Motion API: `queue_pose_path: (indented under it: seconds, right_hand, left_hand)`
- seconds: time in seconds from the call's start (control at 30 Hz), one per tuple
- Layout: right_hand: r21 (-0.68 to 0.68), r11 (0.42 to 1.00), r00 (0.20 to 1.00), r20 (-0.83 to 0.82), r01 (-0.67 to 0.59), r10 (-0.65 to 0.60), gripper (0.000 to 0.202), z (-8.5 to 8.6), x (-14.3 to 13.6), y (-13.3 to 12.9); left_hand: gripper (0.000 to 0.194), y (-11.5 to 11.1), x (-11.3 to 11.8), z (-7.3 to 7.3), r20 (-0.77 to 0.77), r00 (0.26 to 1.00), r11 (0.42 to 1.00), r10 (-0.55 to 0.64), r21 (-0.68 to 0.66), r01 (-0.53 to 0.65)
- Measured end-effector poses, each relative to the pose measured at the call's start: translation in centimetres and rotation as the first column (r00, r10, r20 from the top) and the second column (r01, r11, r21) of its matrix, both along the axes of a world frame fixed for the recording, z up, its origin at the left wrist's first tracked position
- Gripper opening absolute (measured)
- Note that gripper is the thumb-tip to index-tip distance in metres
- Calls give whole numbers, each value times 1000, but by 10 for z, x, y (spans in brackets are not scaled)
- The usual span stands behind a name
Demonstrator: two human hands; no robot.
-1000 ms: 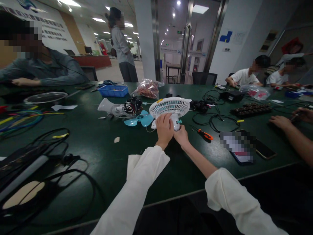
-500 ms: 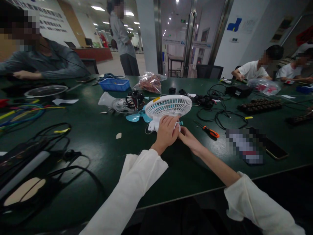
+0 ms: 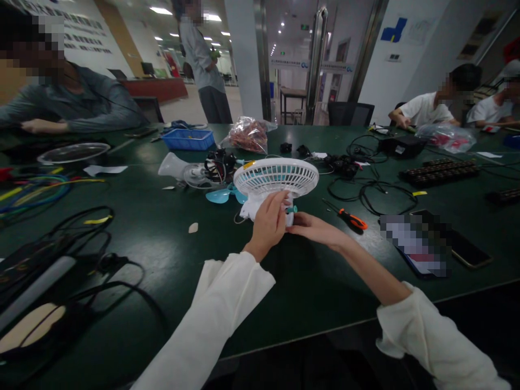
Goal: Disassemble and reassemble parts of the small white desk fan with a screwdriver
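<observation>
Loads of bare green tabletop [image 3: 309, 292] is showing between the left sleeve [image 3: 203, 325] and the right sleeve [image 3: 430, 336], easy room for a hand. Another wide lane is running left toward a black cable tangle [image 3: 109, 261], just one pale scrap [image 3: 193, 228] lying in it. Around the white fan [image 3: 276, 184] I'm seeing clutter: blue blades [image 3: 219, 195] are blocking the left, an orange-handled screwdriver [image 3: 353, 220] is crowding the right.

A white electric fan head [image 3: 276, 187] sits low over the dark green table [image 3: 325, 292], its round slatted grille [image 3: 300, 182] tipped upward. I can see turquoise through the slats, a yellow-orange mark [image 3: 248, 164] on the rim, and a turquoise knob [image 3: 293, 209] jutting from the right of the housing [image 3: 252, 208].
</observation>
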State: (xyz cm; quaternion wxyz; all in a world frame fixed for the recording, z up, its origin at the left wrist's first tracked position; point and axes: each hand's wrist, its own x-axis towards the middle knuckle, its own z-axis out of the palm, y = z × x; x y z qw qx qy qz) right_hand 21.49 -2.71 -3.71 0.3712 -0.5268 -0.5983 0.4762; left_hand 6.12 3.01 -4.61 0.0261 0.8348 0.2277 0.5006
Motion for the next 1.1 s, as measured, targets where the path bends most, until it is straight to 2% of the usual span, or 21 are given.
queue_pose_path:
  seconds: [0.1, 0.23, 0.37, 0.57, 0.77, 0.93, 1.1]
  right_hand:
    - [139, 990, 975, 213, 37, -66, 27, 6, 10, 3]
    - [332, 933, 950, 218, 142, -223, 39, 16, 12, 9]
    - [480, 871, 941, 234, 107, -244, 32, 16, 3, 13]
    - [515, 847, 964, 135, 131, -231, 18, 5, 3, 15]
    - [514, 851, 974, 115, 111, -196, 11, 5, 7, 12]
    - [548, 832, 960, 180, 85, -217, 11, 9, 12, 11]
    - [594, 804, 936, 298, -30, -186, 9, 16, 16, 8]
  left_hand:
    - [35, -1, -1, 1, 17, 1000, 1000, -22, 7, 22]
    - [33, -1, 0, 1, 23, 1000, 999, -17, 33, 16]
    - [32, -1, -1, 2, 31, 999, 999, 16, 32, -17]
    - [31, 2, -1, 1, -3, 999, 999, 36, 41, -36]
    - [31, 6, -1, 0, -50, 998, 998, 25, 55, -22]
    - [27, 9, -3, 1, -72, 997, 996, 33, 80, -27]
    - [26, 11, -6, 2, -83, 996, 995, 42, 91, -35]
